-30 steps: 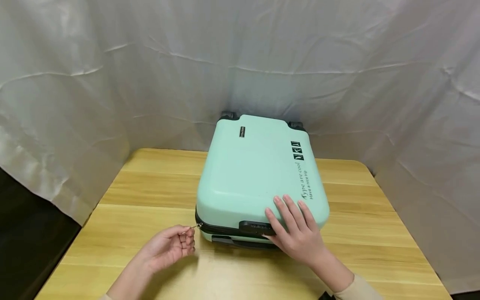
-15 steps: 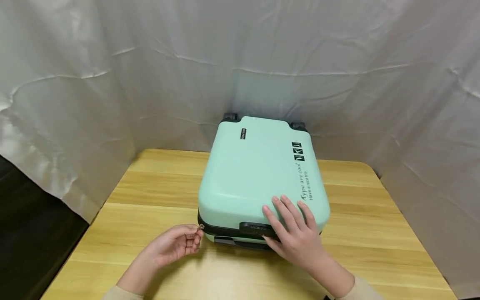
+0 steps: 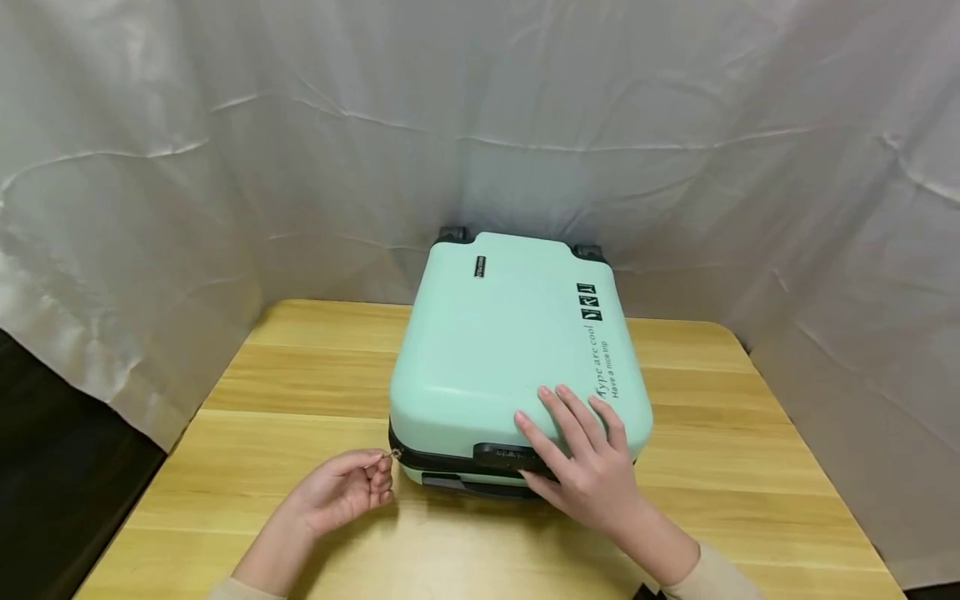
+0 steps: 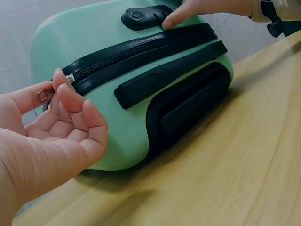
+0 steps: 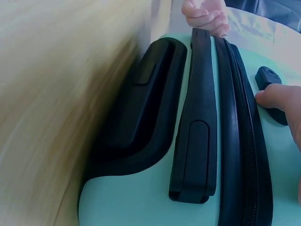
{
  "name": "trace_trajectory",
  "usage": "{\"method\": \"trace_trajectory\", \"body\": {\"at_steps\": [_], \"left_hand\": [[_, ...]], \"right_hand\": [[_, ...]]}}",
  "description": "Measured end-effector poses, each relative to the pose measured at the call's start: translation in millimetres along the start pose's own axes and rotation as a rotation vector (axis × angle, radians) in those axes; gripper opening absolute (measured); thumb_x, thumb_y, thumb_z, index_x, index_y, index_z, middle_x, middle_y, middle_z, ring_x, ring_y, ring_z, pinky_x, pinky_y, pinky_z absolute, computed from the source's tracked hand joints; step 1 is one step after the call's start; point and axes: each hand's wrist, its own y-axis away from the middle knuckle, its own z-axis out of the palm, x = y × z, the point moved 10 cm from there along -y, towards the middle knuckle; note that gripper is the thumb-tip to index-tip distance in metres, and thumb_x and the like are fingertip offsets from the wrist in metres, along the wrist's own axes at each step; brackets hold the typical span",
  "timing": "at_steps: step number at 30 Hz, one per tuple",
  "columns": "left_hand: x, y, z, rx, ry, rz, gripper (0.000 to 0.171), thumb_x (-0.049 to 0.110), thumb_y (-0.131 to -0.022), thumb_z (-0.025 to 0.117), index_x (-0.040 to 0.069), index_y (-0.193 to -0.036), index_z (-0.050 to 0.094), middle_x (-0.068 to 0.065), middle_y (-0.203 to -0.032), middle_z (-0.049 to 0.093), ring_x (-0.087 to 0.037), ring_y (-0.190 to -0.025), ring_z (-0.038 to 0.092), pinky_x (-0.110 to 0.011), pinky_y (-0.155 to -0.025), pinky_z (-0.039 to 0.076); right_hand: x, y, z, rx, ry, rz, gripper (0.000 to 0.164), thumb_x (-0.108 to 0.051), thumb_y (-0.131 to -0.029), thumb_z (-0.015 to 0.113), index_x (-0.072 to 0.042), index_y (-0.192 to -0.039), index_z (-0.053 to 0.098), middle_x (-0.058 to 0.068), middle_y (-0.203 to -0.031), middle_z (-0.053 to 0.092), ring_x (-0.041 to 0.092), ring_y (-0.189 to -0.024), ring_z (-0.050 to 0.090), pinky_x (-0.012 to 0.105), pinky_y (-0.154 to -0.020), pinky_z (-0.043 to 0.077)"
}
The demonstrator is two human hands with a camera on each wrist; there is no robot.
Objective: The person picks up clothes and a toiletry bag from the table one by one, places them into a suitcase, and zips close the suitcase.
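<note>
A mint-green hard-shell suitcase (image 3: 517, 333) lies flat, its handle side facing me. At its near left corner my left hand (image 3: 341, 492) pinches a small metal zipper pull (image 3: 393, 454) between thumb and index finger, the other fingers curled in. The zipper slider (image 4: 70, 78) sits at that corner, and the toothed zipper (image 4: 113, 57) runs along the side, its teeth meshed. My right hand (image 3: 592, 467) rests spread on the near right of the lid. Its thumb touches the end of the black combination lock (image 3: 501, 455).
Below the zipper are a black carry handle (image 4: 164, 77) and a recessed black pull handle (image 4: 188, 106). The suitcase's wheels (image 3: 453, 234) point at the grey curtain (image 3: 480, 100) behind. The wooden table (image 3: 315, 375) extends on both sides of it.
My left hand keeps its pinch near the corner; the pull swung in against it, then out left again. My right hand has slid slightly left on the lid. The view shifts a little.
</note>
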Motion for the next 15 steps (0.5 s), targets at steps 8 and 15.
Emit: {"method": "trace_trajectory", "body": {"at_steps": [8,15], "left_hand": [[-1.4,0.8,-2.9,0.083,0.113,0.016,0.042,0.01,-0.105,0.025,0.013,-0.098,0.066,0.006,-0.09,0.066,-0.007,-0.083,0.056,-0.023,-0.087,0.048],[5.8,3.5,-7.0,0.129,0.279,0.043,0.045,0.016,-0.106,0.023,0.01,-0.097,0.067,0.005,-0.087,0.067,-0.008,-0.079,0.056,-0.023,-0.084,0.047]], "right_hand": [[1.7,-7.0,-6.5,0.06,-0.016,-0.001,0.041,-0.043,-0.088,0.061,-0.013,-0.113,0.073,0.024,-0.114,0.069,0.04,-0.102,0.064,0.057,-0.084,0.039],[0.1,-10.0,-8.6,0.093,-0.026,-0.009,0.04,-0.042,-0.086,0.063,-0.012,-0.11,0.074,0.023,-0.111,0.07,0.039,-0.099,0.065,0.056,-0.083,0.039]]}}
